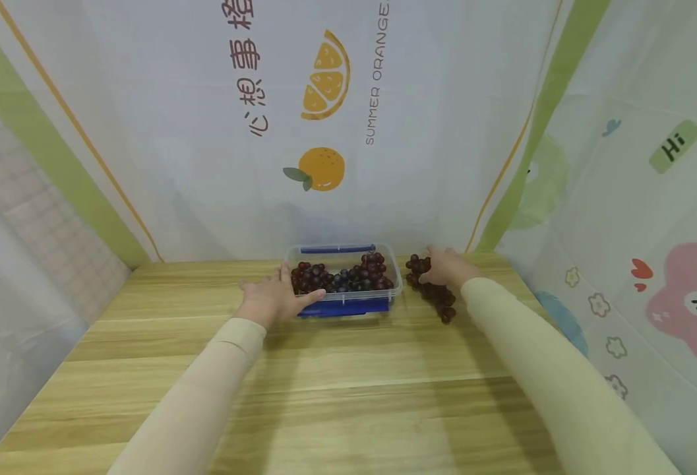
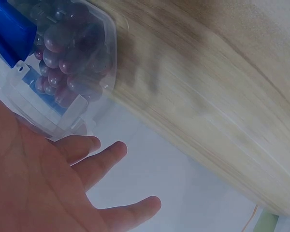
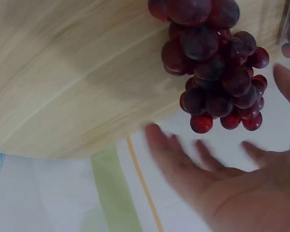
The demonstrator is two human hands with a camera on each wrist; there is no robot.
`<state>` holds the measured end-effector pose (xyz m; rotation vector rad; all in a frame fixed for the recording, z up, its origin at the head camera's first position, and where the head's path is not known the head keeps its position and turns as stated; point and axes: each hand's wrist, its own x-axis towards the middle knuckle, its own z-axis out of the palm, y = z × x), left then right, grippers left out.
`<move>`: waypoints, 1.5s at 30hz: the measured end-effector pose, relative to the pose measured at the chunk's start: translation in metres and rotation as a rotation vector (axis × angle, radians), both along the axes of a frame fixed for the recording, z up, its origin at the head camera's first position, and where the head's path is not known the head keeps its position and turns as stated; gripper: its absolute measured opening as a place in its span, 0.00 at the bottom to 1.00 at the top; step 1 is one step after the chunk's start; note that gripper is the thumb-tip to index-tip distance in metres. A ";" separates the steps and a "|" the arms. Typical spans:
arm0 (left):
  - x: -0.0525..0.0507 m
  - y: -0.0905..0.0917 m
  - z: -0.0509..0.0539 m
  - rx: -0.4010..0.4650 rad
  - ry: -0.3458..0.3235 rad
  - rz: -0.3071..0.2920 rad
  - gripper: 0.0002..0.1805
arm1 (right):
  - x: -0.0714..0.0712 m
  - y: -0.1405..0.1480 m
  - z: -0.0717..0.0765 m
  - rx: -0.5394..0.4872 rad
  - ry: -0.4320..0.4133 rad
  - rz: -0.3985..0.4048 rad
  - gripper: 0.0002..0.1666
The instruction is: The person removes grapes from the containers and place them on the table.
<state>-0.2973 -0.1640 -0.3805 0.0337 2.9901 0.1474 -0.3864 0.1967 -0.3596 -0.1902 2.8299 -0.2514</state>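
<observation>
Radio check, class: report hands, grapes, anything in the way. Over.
Left hand at left end of box. Right hand at bunch on table, fingers spread. Other grapes inside box. No obstruction seen.

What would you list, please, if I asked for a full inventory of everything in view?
Clear plastic food container: one, transparent, near the table's far edge
Latch flaps: at least two, blue, on the container's front and far sides
Boxed grapes: too many to count, dark red to purple, inside the container
Loose grape bunch: one, dark red, on the table right of the container
Wooden table: one, light yellow-brown, below everything
Orange-print cloth: one, white with green borders, behind the table
Right cloth: one, white with coloured prints
Left cloth: one, pale, partly checked
Sleeves: two, cream, on both arms
Left hand: one, at the container's left end
Right hand: one, by the loose bunch
</observation>
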 end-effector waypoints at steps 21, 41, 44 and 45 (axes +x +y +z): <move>0.001 -0.003 -0.003 -0.001 0.001 0.006 0.69 | -0.001 -0.006 -0.014 -0.290 -0.290 -0.257 0.53; -0.001 0.001 -0.003 -0.051 0.000 0.014 0.71 | -0.005 -0.061 0.100 0.037 -0.079 -0.017 0.30; -0.001 0.003 -0.002 -0.057 0.001 0.015 0.71 | -0.004 -0.072 0.099 0.041 -0.055 0.013 0.24; -0.001 0.003 -0.002 -0.061 -0.001 0.014 0.71 | -0.005 -0.076 0.098 0.040 -0.049 0.027 0.24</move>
